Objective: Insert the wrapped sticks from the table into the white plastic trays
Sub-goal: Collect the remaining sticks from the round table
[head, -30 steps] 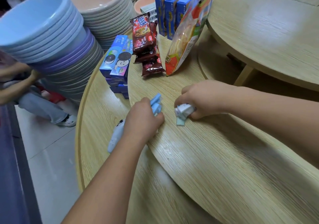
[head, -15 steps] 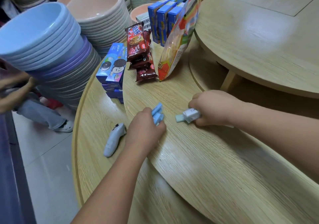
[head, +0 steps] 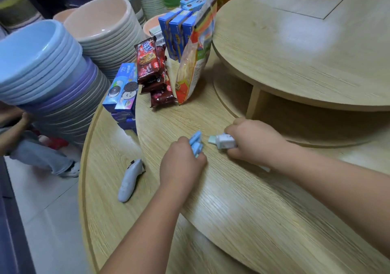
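At ten o'clock in the view, a leaning stack of blue and lilac bowls (head: 42, 66) stands beyond the edge of the round wooden worktop (head: 232, 221). At its six o'clock is another person's jeans leg (head: 40, 157). A stack of beige bowls (head: 105, 30) sits at two o'clock of the blue stack. Oreo boxes (head: 122, 90) are piled on the lower ring of the worktop, and at their six o'clock a pale blue handheld device (head: 129, 179) lies on its own. Red biscuit packs (head: 147, 62) stand at one o'clock of the Oreo boxes, with upright blue cartons (head: 175, 33) and an orange snack bag (head: 194, 62) just beside them at three o'clock. Near the middle of the view, the left hand (head: 181, 164) rests knuckles-up on the middle tier. Its fingers are curled round a few blue wrapped sticks (head: 196, 145), whose ends jut out toward one o'clock. At three o'clock of those sticks, just apart from them, the right hand (head: 253, 145) has its fingers closed round a white plastic tray (head: 226, 141) held low over the wood. A pale stick end (head: 211, 139) pokes from the tray's nine o'clock end. A higher round tier (head: 295, 52) fills the view at two o'clock.
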The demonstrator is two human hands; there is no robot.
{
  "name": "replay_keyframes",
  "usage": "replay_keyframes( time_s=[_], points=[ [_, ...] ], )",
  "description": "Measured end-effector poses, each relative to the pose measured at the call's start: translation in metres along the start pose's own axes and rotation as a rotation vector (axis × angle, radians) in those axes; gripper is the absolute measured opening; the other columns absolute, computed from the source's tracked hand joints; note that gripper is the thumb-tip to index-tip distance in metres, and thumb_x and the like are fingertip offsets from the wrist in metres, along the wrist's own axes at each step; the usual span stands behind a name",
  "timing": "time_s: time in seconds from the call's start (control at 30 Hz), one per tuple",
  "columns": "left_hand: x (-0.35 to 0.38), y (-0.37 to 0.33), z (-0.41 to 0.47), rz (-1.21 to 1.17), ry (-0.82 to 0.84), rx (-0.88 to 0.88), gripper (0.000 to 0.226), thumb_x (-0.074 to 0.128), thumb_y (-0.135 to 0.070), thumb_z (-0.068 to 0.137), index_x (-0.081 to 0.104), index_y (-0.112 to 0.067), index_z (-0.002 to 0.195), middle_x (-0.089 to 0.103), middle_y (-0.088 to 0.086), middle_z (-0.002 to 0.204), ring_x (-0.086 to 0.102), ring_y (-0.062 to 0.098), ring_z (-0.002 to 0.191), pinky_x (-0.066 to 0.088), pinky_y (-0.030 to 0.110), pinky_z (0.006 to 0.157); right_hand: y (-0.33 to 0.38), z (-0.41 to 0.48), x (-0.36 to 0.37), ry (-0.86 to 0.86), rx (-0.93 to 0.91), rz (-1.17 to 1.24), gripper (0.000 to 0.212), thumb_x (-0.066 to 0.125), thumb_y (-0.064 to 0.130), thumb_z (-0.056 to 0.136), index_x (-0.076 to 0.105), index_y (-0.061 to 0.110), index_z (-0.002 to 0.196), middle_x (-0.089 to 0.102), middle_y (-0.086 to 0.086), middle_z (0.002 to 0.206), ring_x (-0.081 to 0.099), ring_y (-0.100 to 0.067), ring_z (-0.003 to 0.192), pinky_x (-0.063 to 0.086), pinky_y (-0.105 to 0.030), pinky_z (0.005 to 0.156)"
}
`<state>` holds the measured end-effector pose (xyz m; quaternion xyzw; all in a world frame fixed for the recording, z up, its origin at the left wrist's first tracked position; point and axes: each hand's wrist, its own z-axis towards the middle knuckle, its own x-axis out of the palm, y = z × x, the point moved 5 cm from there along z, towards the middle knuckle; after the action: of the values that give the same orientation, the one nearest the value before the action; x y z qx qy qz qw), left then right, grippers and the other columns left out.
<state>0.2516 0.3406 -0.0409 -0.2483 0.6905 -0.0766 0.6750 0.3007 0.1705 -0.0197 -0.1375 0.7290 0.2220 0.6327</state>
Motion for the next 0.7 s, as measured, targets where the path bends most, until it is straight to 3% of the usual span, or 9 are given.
replay_keyframes(
  time_s=[0.17, 0.37, 0.53, 0.7],
  points=[
    [0.002, 0.0, 0.001, 0.01, -0.033, -0.005, 0.024, 0.061, -0.037, 0.087, 0.05, -0.016, 0.093, 0.053, -0.001, 0.083, 0.051, 0.015, 0.066, 0.028, 0.027, 0.047, 0.005, 0.005, 0.004, 0.033, -0.001, -0.029, 0.024, 0.061, 0.04, 0.085, 0.062, 0.023, 0.102, 0.05, 0.003, 0.092, 0.056, -0.019, 0.076, 0.05, -0.033, 0.059],
    [-0.001, -0.004, -0.007, -0.02, -0.022, 0.004, 0.023, 0.061, -0.036, 0.087, 0.051, -0.016, 0.092, 0.053, -0.002, 0.083, 0.051, 0.014, 0.067, 0.029, 0.027, 0.048, 0.01, -0.002, -0.001, 0.042, 0.015, -0.031, 0.019, 0.062, 0.039, 0.08, 0.052, 0.022, 0.081, 0.047, 0.004, 0.081, 0.053, -0.017, 0.071, 0.047, -0.032, 0.058],
    [0.005, -0.02, -0.026, -0.108, 0.033, 0.027, 0.024, 0.059, -0.038, 0.088, 0.051, -0.016, 0.09, 0.054, -0.001, 0.081, 0.049, 0.013, 0.065, 0.028, 0.027, 0.049, -0.013, -0.041, -0.006, -0.054, 0.166, 0.203, 0.026, 0.065, 0.037, 0.074, 0.046, 0.026, 0.063, 0.052, 0.006, 0.069, 0.05, -0.012, 0.061, 0.03, -0.028, 0.048],
    [0.007, -0.065, -0.053, -0.373, 0.092, 0.05, 0.018, 0.063, -0.037, 0.083, 0.053, -0.022, 0.084, 0.057, -0.005, 0.074, 0.054, 0.01, 0.064, 0.035, 0.026, 0.052, -0.039, -0.108, -0.015, -0.248, 0.389, 0.485, 0.032, 0.064, 0.043, 0.07, 0.047, 0.019, 0.06, 0.051, 0.004, 0.056, 0.048, -0.008, 0.052, 0.029, -0.026, 0.045]
  ],
)
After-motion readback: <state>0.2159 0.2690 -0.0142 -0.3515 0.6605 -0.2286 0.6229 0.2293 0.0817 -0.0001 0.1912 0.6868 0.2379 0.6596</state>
